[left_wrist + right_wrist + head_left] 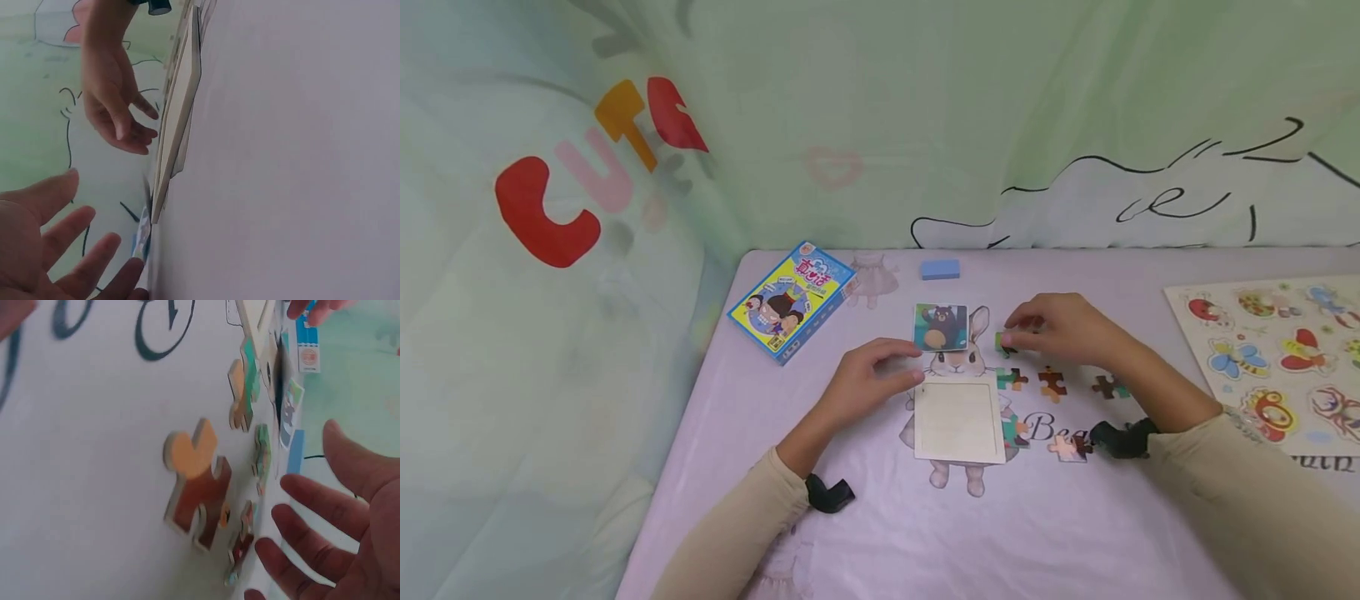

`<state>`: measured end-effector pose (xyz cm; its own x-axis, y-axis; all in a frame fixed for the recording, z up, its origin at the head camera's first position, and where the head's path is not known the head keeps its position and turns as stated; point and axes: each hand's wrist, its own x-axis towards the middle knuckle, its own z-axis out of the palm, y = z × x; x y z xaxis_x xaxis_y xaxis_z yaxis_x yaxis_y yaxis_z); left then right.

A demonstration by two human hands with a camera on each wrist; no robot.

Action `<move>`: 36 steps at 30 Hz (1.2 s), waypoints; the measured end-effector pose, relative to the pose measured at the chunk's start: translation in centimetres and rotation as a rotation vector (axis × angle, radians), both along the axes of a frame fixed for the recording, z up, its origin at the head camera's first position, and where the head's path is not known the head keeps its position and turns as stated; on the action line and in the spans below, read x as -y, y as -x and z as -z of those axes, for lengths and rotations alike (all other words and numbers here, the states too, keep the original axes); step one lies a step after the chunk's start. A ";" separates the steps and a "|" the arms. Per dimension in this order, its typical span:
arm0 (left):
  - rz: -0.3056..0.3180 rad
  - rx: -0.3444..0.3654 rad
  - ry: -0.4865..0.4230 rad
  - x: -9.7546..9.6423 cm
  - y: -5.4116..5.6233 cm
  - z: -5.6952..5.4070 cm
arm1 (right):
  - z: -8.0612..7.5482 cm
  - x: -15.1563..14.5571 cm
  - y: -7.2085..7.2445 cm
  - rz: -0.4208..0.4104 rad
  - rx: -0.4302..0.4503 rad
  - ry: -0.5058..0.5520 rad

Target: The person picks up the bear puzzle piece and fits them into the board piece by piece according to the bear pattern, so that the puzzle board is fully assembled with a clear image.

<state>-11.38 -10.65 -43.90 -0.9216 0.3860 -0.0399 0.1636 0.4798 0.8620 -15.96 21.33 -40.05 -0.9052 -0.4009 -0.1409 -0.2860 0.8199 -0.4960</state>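
Note:
My left hand (pixel 880 375) hovers at the left of a pale wooden puzzle tray (pixel 958 421), its fingers spread and holding nothing. A small card with a bear picture (pixel 940 327) lies just beyond the tray, near those fingertips. My right hand (pixel 1060 329) is over the far right of the tray, thumb and forefinger apart in the right wrist view. Beside its fingertips, in the head view, is a green puzzle piece (pixel 1002 344). Below this hand lie a green and brown piece (pixel 1012 380), a brown piece (pixel 1052 383) and a pink and brown piece (pixel 199 487).
A blue and yellow box (pixel 792 302) stands at the far left of the table. A blue block (pixel 940 269) lies near the back edge. On the right is a large board with insect pictures (pixel 1270 358). A curtain (pixel 865 125) hangs behind the table.

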 end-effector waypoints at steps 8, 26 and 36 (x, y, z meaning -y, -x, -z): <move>0.064 -0.074 0.081 0.0 0.7 1.5 | 0.6 0.6 1.2 0.016 0.070 -0.036; 0.132 -0.162 0.269 -0.1 0.7 2.1 | 1.1 1.0 2.1 0.083 0.188 -0.025; 0.116 -0.089 0.299 -0.2 0.6 1.7 | 1.3 1.1 2.2 0.101 0.197 -0.021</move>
<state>-11.97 -10.44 -45.56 -0.8771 0.4720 -0.0888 0.3000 0.6828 0.6661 -18.11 20.23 -41.38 -0.8948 -0.3052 -0.3259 -0.1016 0.8499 -0.5170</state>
